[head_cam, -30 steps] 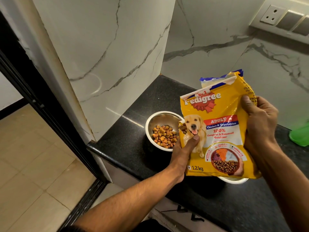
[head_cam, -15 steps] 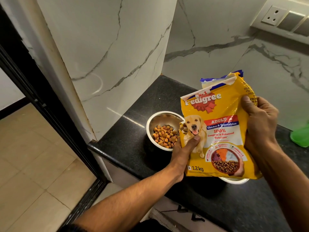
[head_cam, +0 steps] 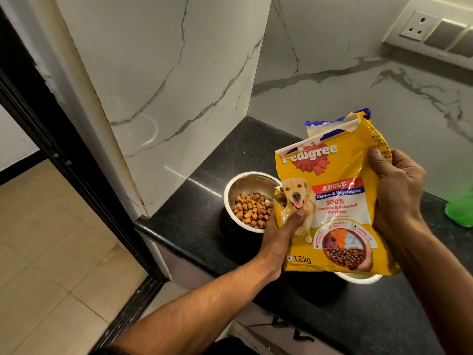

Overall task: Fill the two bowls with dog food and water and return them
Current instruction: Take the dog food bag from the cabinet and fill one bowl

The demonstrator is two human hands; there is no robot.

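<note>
Two hands, left [head_cam: 277,230] and right [head_cam: 399,190], clamp a tilted bag [head_cam: 335,201] by its sides so kibble spills from a torn corner into the bowl [head_cam: 252,210] on the counter [head_cam: 194,213].

Home kitchen corner: black speckled granite countertop [head_cam: 194,221], white marble-look wall panels [head_cam: 158,80] with grey veins, wall socket and switch plate [head_cam: 432,32] (top right), beige tiled floor [head_cam: 51,252] past a dark door frame [head_cam: 64,155], Pedigree dog food bag [head_cam: 332,201] out.
</note>
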